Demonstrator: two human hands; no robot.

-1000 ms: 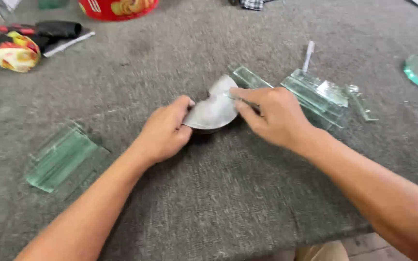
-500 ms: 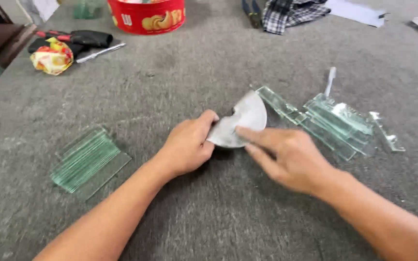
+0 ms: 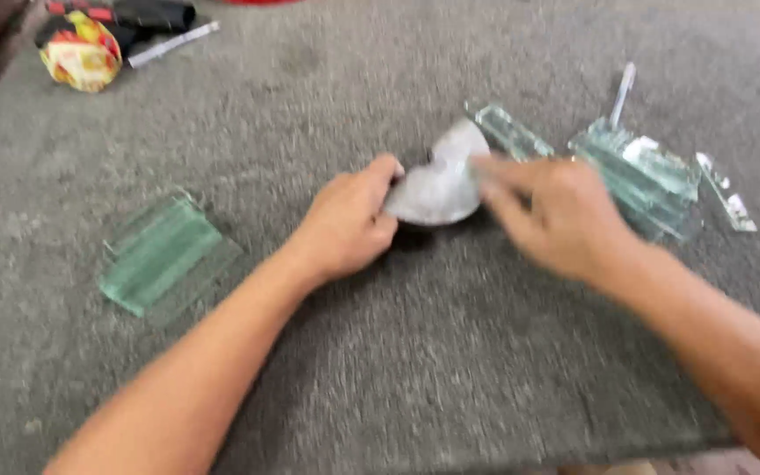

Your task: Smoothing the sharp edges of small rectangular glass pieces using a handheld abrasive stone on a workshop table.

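Note:
A curved, fan-shaped piece of glass [image 3: 440, 180] is held slightly off the grey felt table [image 3: 415, 369] at the middle. My left hand [image 3: 349, 224] grips its left edge with fingers curled. My right hand [image 3: 551, 211] holds its right edge, fingertips on the glass; this hand is blurred by motion. A narrow strip of greenish glass [image 3: 510, 130] lies just behind my right hand.
A stack of greenish glass rectangles [image 3: 162, 253] lies at the left. Another pile of glass pieces [image 3: 648, 176] sits at the right, with a white pen-like tool [image 3: 622, 92] and a thin offcut [image 3: 726, 198]. A colourful packet [image 3: 81, 54] and dark tool lie far left.
The view has shifted, so the red tin at the back has left the frame. Both hands keep hold of the curved glass piece; my right hand has shifted along its right edge.

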